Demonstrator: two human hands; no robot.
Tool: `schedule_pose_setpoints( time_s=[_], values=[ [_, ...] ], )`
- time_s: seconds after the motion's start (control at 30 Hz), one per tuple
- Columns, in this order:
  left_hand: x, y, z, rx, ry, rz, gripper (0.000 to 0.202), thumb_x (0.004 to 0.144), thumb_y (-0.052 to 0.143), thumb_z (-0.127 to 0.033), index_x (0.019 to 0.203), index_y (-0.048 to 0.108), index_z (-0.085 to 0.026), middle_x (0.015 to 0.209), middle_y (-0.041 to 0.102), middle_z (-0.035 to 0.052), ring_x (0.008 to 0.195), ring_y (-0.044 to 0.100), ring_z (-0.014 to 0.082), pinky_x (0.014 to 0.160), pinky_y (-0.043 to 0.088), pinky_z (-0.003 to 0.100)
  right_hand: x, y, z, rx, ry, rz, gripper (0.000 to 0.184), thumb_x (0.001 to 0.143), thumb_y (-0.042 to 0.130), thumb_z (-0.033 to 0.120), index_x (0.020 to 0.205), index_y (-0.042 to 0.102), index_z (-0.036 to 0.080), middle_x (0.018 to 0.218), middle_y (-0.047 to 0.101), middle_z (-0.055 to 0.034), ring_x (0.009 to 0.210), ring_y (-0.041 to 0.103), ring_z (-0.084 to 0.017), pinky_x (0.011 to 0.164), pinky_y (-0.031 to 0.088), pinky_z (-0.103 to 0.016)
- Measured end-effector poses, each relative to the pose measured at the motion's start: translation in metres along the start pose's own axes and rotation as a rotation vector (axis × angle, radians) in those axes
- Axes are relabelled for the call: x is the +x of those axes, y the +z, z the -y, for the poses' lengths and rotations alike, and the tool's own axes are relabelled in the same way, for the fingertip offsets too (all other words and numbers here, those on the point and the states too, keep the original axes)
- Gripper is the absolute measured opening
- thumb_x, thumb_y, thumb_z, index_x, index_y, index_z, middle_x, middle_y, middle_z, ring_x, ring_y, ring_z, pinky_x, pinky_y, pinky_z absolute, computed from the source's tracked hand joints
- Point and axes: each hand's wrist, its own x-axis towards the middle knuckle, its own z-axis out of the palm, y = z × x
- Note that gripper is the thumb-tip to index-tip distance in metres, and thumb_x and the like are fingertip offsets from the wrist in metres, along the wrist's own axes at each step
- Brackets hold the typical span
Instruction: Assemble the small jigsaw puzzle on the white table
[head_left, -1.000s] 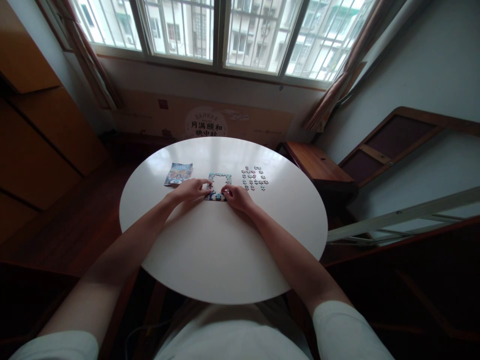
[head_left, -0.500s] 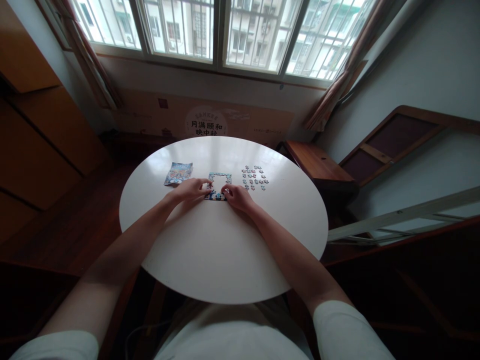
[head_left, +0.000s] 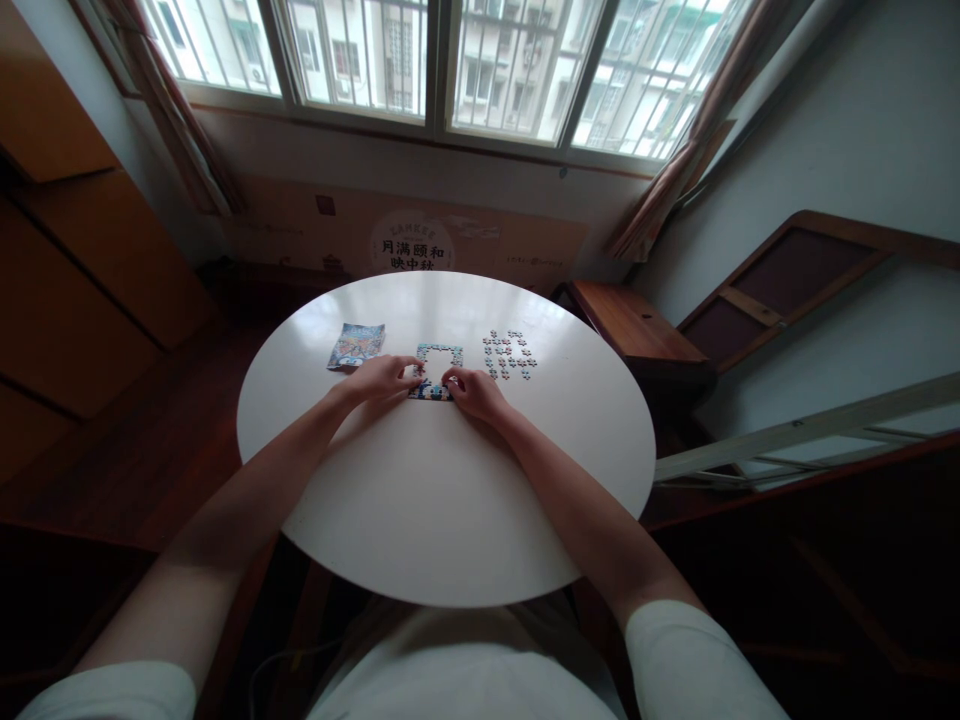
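A small jigsaw frame (head_left: 439, 357), blue-edged with a bare middle, lies near the centre of the round white table (head_left: 450, 500). My left hand (head_left: 380, 379) rests at the frame's near left corner, fingers curled and pinched against it. My right hand (head_left: 472, 392) is at the near right corner, fingers also pinched on the lower edge. Whether either pinch holds a loose piece is too small to tell. Several loose puzzle pieces (head_left: 510, 355) are spread in rows just right of the frame. A colourful picture card (head_left: 356, 345) lies to the left.
A barred window (head_left: 442, 60) fills the far wall, with a cardboard box (head_left: 412, 240) printed with characters below it. A wooden side table (head_left: 630, 325) stands at the right, wooden cabinets (head_left: 67, 260) at the left.
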Motion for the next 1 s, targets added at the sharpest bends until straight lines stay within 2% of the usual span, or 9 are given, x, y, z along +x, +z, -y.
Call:
schedule_pose_setpoints(
  time_s=[0.7, 1.0],
  values=[
    [-0.0035, -0.0034, -0.0063, -0.010, -0.018, 0.000, 0.053, 0.085, 0.054, -0.054, 0.125, 0.066, -0.022, 0.068, 0.065, 0.0003, 0.063, 0.057, 0.0160, 0.058, 0.031, 0.024, -0.0009, -0.0035, 0.0021, 0.006, 0.016, 0.013, 0.026, 0.091, 0.050, 0.027, 0.106, 0.071, 0.025, 0.079, 0.070, -0.0013, 0.073, 0.061, -0.016, 0.071, 0.040, -0.024],
    [-0.0014, -0.0018, -0.0038, -0.002, -0.020, 0.018, 0.054, 0.086, 0.054, -0.055, 0.128, 0.065, -0.023, 0.073, 0.068, 0.0011, 0.064, 0.057, 0.0162, 0.059, 0.031, 0.024, -0.0015, -0.0013, -0.0003, 0.014, -0.007, -0.006, 0.026, 0.090, 0.051, 0.026, 0.105, 0.071, 0.024, 0.077, 0.069, -0.0009, 0.071, 0.060, -0.016, 0.070, 0.039, -0.024]
  ],
)
